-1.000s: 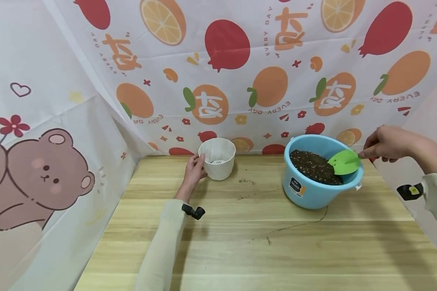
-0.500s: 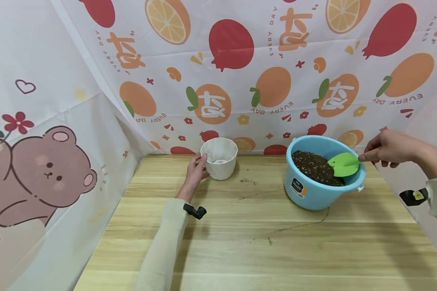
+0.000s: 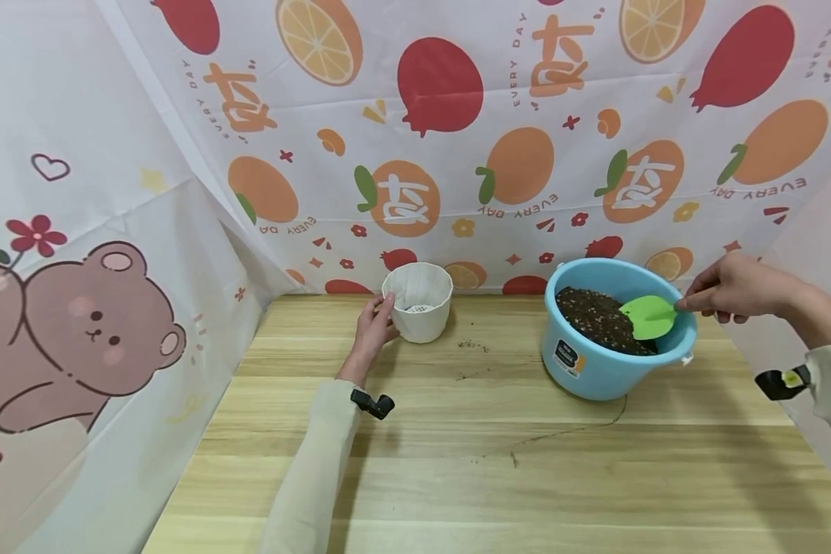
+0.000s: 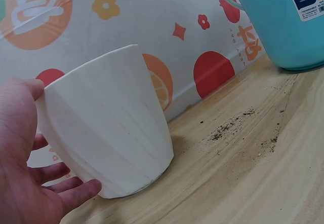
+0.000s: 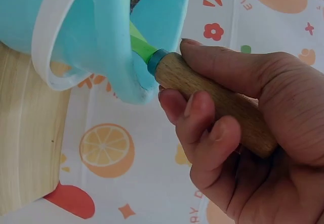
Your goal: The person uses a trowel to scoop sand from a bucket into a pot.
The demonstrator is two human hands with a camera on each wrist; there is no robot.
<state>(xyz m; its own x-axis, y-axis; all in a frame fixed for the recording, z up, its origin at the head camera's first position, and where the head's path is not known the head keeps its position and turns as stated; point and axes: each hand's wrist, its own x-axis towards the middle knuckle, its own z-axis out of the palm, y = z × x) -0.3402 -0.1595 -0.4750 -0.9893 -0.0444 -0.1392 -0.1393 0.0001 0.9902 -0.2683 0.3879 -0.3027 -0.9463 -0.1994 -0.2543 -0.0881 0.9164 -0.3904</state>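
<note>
A white flower pot (image 3: 421,304) with holes in its bottom stands at the back of the table. My left hand (image 3: 374,329) holds its left side, thumb at the rim and fingers (image 4: 76,193) against the lower wall. To the right stands a light blue bucket (image 3: 589,377) partly filled with dark soil (image 3: 599,319). My right hand (image 3: 744,286) grips the wooden handle (image 5: 212,100) of a trowel, fingers curled around it. The trowel's green blade (image 3: 649,317) is inside the bucket, its tip at the soil's edge; whether it enters the soil is hard to tell.
Soil crumbs (image 4: 228,127) lie on the wooden table (image 3: 443,477) between pot and bucket. A fruit-printed cloth (image 3: 519,92) hangs right behind both. On the left hangs a cloth with a bear print (image 3: 104,323). The bucket's white handle (image 5: 45,41) hangs at its side.
The trowel has shifted slightly left and down within the bucket, with my right hand lowering a little. My left hand stays at the flower pot; the head view has shifted slightly.
</note>
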